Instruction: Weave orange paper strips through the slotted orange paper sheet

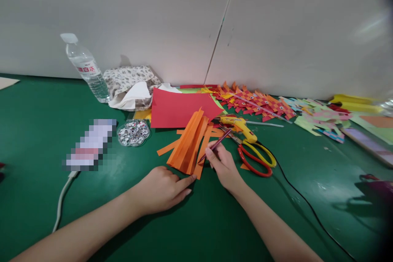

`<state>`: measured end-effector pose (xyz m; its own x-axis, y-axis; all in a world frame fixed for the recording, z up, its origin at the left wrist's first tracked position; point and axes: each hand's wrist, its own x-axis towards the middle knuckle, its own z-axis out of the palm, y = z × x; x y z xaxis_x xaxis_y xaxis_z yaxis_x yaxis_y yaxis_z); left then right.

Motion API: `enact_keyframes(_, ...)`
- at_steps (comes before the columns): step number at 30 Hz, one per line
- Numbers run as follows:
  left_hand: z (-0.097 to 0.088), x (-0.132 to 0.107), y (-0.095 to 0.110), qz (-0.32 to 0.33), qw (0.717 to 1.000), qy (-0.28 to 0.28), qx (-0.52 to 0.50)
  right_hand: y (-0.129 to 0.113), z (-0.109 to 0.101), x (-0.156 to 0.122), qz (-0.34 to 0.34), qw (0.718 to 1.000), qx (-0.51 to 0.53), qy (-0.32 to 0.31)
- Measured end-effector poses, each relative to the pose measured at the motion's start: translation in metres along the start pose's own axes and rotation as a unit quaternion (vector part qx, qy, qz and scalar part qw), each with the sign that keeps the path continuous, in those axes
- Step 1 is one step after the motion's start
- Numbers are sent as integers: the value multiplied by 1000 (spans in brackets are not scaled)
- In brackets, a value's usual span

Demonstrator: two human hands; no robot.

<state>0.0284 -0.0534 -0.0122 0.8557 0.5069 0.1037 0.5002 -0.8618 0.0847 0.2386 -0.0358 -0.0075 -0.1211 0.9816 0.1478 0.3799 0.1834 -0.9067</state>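
My right hand (222,164) is closed around a dark red pen (221,139), its tip touching a narrow orange paper strip (199,168). At the near end of that strip, my left hand (167,189) presses down with its stretched index finger, the thumb tucked partly out of sight. A folded, pleated orange paper (186,147) lies just beyond the left hand. More loose orange strips (168,148) stick out from under it. Right of the right hand lie scissors (254,164) with red and yellow handles, and a yellow hot glue gun (241,127) lies behind them.
Red paper (181,108) lies behind the orange pieces. A tub of googly eyes (133,132), a phone (92,143) on a cable, a tissue pouch (132,84) and a water bottle (86,67) stand left. Woven paper fish (254,100) lie at the wall; a black cord (307,200) runs right.
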Motion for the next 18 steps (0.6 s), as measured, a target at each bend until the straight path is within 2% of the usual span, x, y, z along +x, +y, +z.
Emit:
enact_keyframes(4,0,0,-1,2,1000,1,2,-4,-1,-1,-5,997,1,-75)
enact_keyframes(8,1,1,-1,3,1000,2,2,-6,0,-2,-16,996,-2,-92)
enact_keyframes(10,0,0,-1,1,1000,4,4,-6,0,-2,-20,996,-16,-89)
enact_keyframes(15,-1,1,-1,0,1000,1,0,-1,1,-1,-12,1000,-28,5)
enact_keyframes(18,-1,1,-1,1,1000,-2,3,-1,0,-1,-11,999,-9,-35)
